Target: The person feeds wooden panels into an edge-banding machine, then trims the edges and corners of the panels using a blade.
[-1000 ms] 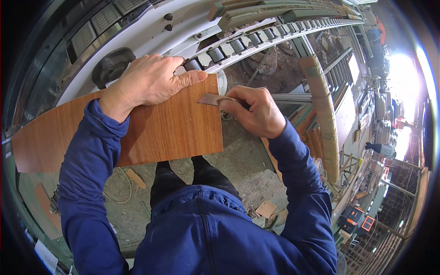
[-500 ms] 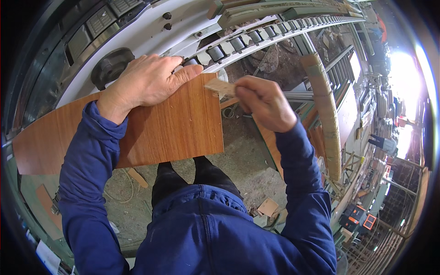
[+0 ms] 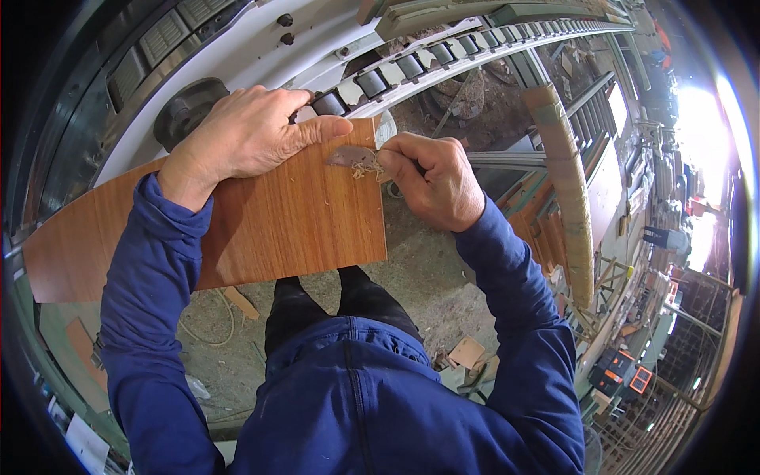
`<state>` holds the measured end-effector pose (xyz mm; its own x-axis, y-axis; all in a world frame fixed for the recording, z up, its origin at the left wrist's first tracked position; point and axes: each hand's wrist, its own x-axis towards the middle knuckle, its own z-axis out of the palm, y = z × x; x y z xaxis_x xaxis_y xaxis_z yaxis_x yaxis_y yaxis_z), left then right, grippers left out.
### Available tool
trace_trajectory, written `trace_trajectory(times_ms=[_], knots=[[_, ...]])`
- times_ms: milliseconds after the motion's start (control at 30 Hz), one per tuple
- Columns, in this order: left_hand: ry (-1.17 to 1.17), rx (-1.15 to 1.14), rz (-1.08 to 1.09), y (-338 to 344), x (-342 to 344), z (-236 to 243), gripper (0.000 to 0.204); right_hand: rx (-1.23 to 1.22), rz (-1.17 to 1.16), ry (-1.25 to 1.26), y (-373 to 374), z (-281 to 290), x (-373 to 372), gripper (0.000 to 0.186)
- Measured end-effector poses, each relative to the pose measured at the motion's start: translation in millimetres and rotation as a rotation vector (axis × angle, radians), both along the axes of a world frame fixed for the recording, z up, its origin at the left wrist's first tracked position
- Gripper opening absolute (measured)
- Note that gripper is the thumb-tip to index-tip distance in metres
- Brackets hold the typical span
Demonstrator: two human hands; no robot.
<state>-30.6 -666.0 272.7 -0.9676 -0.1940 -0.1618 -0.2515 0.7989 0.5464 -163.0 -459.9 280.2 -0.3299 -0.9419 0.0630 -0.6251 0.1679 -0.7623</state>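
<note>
A long reddish-brown wood-grain veneered board (image 3: 261,229) lies across the front of a white machine with a row of dark roller blocks (image 3: 380,75), its squared end toward the middle of the view and its curved length running off toward the person's left. The left hand (image 3: 245,134) lies flat on the board's far edge near that squared end, fingers spread and thumb stretched along the surface, pressing down rather than gripping. The right hand (image 3: 431,178) is just beside the board's far corner, its grip closed narrow around a small flat grey scraper blade (image 3: 352,156); the blade's tip rests on the board's surface close to the left thumb. A few pale curled wood shavings (image 3: 366,169) cling to the blade where it meets the hand. Both forearms wear blue sleeves. Below the board's near edge show the person's dark trousers and a dusty grey floor (image 3: 427,277) with scraps of offcut board (image 3: 467,351). To the right of the board's end stands a leaning stack of tan curved strips (image 3: 566,182).
</note>
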Motion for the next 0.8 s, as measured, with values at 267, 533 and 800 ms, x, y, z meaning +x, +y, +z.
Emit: trace_trajectory(times_ms=[267, 533, 800], knots=[[-0.012, 0.042, 0.050, 2, -1, 2, 0.075, 0.013, 0.061, -0.071, 11, -3, 1, 0.011], [-0.016, 0.042, 0.034, 2, 0, 3, 0.070, 0.027, 0.066, -0.107, 18, 0, 9, 0.011], [-0.046, 0.032, 0.031, 0, 0, 4, 0.076, 0.007, 0.173, -0.111, 47, 0, 24, 0.009]])
